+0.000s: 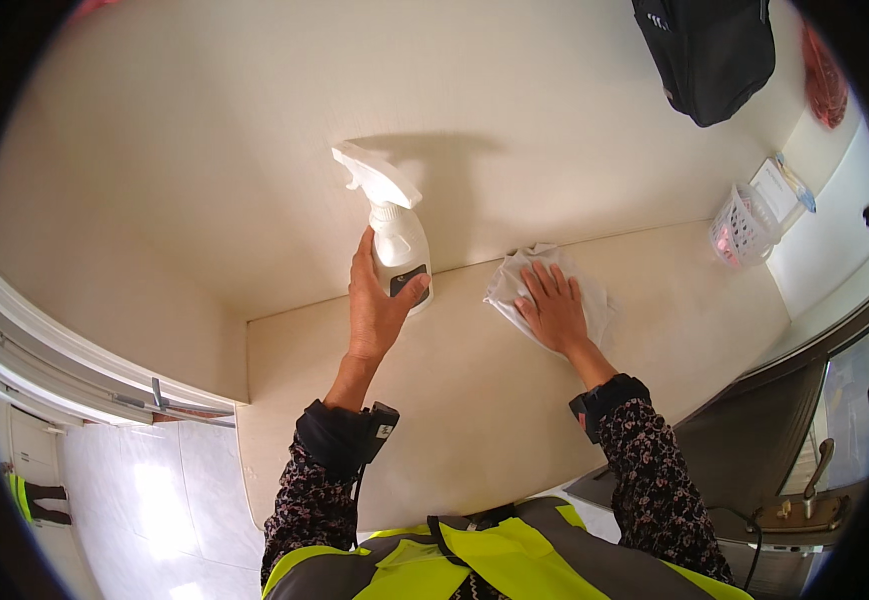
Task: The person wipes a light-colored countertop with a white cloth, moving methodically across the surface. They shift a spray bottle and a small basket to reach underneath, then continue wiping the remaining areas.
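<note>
My left hand [380,300] is wrapped around the lower body of a white trigger spray bottle [398,236] that has a dark label. The bottle is upright near the wall, its nozzle pointing left. To its right, my right hand [556,307] lies flat with fingers spread on a crumpled pale cloth [511,281]. Under the palm, part of the cloth is hidden. The cloth rests on a beige tabletop [464,420], close to where it meets the cream wall [254,150].
A white perforated basket [743,229] with pink contents stands at the right end, beside a white box [773,187]. Above hang a black bag [712,60] and a red plastic bag [824,82]. A dark door with a lever handle [817,480] is at lower right. Another person [37,499] appears far left.
</note>
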Available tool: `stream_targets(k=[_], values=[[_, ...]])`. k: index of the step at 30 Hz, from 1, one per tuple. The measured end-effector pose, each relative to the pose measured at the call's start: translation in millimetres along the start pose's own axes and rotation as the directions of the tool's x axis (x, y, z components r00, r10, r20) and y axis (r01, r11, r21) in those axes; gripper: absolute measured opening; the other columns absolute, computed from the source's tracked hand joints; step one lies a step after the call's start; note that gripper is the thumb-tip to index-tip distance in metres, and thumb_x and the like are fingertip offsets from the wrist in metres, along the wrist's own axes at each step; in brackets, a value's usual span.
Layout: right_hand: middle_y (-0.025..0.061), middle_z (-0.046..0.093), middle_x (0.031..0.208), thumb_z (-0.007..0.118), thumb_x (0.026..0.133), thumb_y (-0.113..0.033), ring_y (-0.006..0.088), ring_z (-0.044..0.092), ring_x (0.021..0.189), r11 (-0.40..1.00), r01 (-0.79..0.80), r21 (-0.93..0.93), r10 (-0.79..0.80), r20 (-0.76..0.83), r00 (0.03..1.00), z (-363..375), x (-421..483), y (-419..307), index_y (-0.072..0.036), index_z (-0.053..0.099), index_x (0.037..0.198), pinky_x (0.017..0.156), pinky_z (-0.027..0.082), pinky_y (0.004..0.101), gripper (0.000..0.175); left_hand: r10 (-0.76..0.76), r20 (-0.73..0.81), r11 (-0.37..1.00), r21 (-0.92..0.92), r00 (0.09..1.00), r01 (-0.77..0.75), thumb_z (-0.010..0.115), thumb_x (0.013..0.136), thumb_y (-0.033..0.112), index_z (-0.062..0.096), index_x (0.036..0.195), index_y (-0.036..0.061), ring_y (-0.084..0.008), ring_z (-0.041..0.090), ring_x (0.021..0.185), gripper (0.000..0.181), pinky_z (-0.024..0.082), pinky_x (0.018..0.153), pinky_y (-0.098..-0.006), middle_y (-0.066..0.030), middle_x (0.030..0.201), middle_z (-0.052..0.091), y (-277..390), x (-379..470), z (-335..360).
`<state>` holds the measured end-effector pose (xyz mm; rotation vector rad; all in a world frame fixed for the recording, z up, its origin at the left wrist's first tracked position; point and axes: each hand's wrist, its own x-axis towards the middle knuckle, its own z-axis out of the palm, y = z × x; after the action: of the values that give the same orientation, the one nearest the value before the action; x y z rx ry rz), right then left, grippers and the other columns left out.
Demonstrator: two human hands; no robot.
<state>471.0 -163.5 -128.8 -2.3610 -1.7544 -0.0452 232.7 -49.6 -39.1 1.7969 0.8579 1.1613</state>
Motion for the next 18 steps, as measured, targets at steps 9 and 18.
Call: stream_targets(k=[9,18], values=[[0.0022,0.018,0.146,0.024,0.092,-0.047,0.026,0.011,0.135,1.0,-0.017,-0.02,0.018,0.056,0.998,-1,-2,-3,-0.017,0.025,0.138,0.108,0.008,0.0465,0.055,-0.085,-0.017,0.99,0.113,0.996,0.087,0.075,0.068,0.017,0.038,0.122,-0.002,-0.026,0.054,0.104,0.068,0.042,0.089,-0.0361,-0.0173,0.113,0.055,1,2,-12],[0.0015,0.013,0.147,0.019,0.093,-0.048,0.0247,0.006,0.136,1.0,0.015,-0.009,-0.013,0.119,0.993,2,1,-5,-0.018,0.021,0.14,0.109,0.004,0.0465,0.056,-0.03,-0.14,0.999,0.014,0.99,0.032,0.077,0.066,0.013,0.039,0.12,-0.0029,-0.0171,0.054,0.092,0.068,0.043,0.082,-0.0298,-0.0093,0.103,0.056,-10,-22,-49]])
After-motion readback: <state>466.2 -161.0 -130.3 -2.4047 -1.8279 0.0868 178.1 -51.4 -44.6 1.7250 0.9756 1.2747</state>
